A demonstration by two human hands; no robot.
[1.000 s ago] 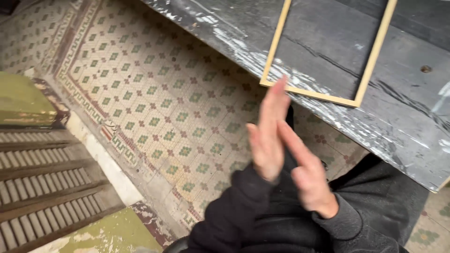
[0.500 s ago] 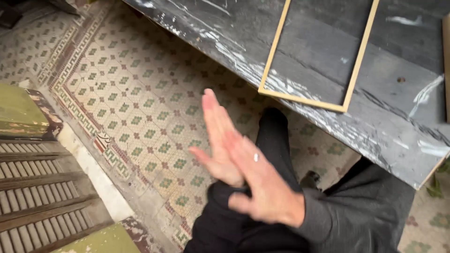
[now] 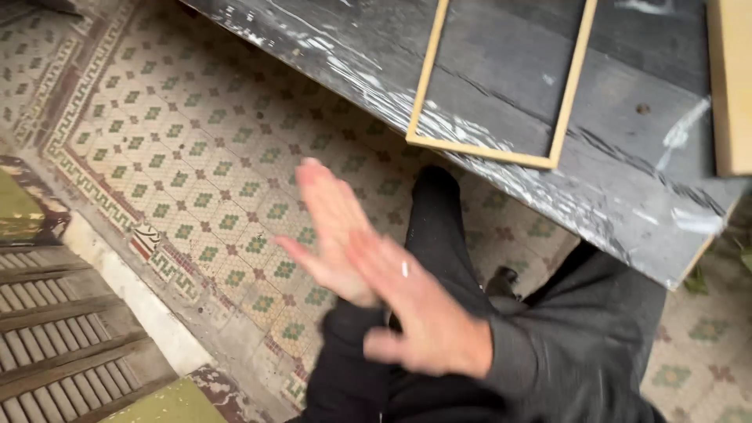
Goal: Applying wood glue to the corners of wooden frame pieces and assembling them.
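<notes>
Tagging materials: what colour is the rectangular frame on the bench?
Pale yellow wood frame, lying on the dark grey bench; head view.

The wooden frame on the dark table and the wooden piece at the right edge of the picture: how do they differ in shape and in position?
The wooden frame is open, made of thin strips, with dark table boards showing through it; the wooden piece is a solid flat surface. The frame lies near the table's front edge, while the piece sits farther right, cut off by the picture. Both are pale wood and rest on the table. Neither hand touches them.
</notes>
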